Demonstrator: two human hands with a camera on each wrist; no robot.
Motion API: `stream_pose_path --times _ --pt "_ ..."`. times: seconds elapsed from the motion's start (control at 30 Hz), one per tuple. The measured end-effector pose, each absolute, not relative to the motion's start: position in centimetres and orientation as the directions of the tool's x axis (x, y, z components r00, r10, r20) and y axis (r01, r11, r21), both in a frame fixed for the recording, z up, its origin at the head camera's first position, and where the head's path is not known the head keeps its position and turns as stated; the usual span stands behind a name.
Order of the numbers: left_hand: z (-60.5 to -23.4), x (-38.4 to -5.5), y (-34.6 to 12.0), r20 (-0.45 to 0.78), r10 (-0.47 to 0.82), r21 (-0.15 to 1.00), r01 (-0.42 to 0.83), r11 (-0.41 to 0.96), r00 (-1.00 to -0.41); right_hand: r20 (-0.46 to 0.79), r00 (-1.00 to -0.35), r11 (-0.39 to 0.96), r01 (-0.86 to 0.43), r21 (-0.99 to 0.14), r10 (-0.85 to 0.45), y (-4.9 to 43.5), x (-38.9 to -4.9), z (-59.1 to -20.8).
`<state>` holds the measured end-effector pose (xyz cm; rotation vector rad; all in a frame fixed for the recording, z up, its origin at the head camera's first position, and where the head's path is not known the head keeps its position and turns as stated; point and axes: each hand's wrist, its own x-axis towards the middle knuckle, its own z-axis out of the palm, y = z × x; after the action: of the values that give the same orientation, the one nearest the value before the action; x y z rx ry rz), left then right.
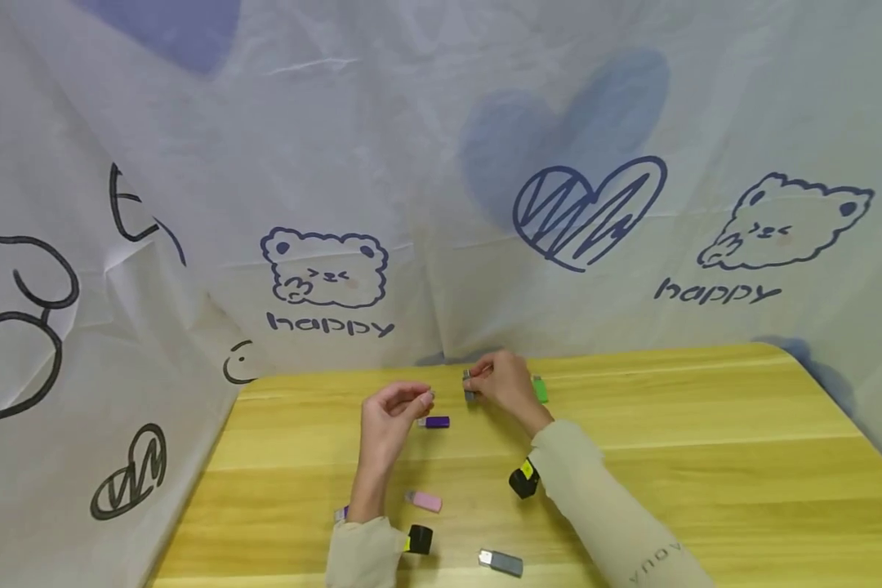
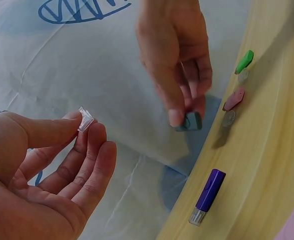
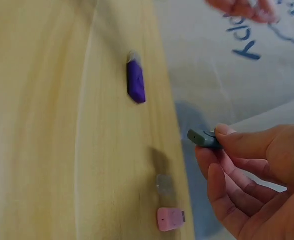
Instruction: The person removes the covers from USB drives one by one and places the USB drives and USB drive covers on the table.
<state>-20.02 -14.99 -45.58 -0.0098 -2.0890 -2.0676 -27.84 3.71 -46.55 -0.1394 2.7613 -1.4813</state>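
My left hand (image 1: 384, 429) is raised over the table and pinches a small clear plastic cap (image 2: 85, 119) between thumb and fingertips. To its right, near the back edge, my right hand (image 1: 507, 384) holds a grey-green USB flash drive (image 3: 202, 139) between thumb and fingers. In the left wrist view that flash drive (image 2: 191, 121) hangs below the right hand's fingertips. A purple flash drive (image 1: 435, 422) with a clear cap end lies on the table just below the left fingertips.
A green flash drive (image 1: 540, 389) lies behind the right wrist. Beside a pink drive (image 2: 234, 99) at the back sits a clear cap (image 2: 229, 118). Nearer lie another pink drive (image 1: 424, 501) and a grey one (image 1: 501, 563). A printed cloth (image 1: 441, 204) hangs behind the table.
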Motion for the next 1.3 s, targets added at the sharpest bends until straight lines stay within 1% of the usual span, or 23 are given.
stream_pose_path --times 0.1,0.23,0.33,0.6,0.83,1.0,1.17,1.3 --pt "-45.7 -19.8 -15.0 0.127 -0.144 0.992 0.126 0.012 -0.982 0.02 -0.997 0.611 -0.059 -0.79 -0.07 3.0 -28.6 -47.1" --pt "-45.8 -19.8 -15.2 0.134 -0.145 0.991 0.132 0.026 -0.98 0.059 -0.993 0.718 -0.115 -0.687 -0.103 1.9 -29.3 -47.6" --pt "-45.8 -19.9 -15.2 0.147 -0.137 0.989 0.143 0.035 -0.98 0.069 -0.99 0.758 -0.14 -0.637 -0.125 1.1 -29.5 -47.7" --pt "-46.0 -19.9 -15.2 0.142 -0.144 0.99 0.14 0.024 -0.979 0.067 -0.987 0.785 -0.155 -0.6 -0.144 0.3 -29.7 -48.3" --pt "-46.2 -20.1 -15.2 0.137 -0.141 0.991 0.135 0.023 -0.981 0.054 -0.986 0.832 -0.162 -0.531 -0.157 0.3 -30.1 -48.6" --pt "-46.4 -20.3 -15.2 0.132 -0.149 0.991 0.13 0.023 -0.98 0.063 -0.982 0.819 -0.181 -0.544 -0.176 0.8 -30.0 -48.5" --pt "-46.7 -20.4 -15.2 0.118 -0.154 0.993 0.119 0.001 -0.981 0.081 -0.982 0.751 -0.184 -0.634 -0.172 1.9 -29.0 -47.1" --pt "-47.0 -20.5 -15.3 0.113 -0.148 0.994 0.112 0.016 -0.982 0.104 -0.983 0.702 -0.18 -0.689 -0.15 3.2 -27.8 -45.9"
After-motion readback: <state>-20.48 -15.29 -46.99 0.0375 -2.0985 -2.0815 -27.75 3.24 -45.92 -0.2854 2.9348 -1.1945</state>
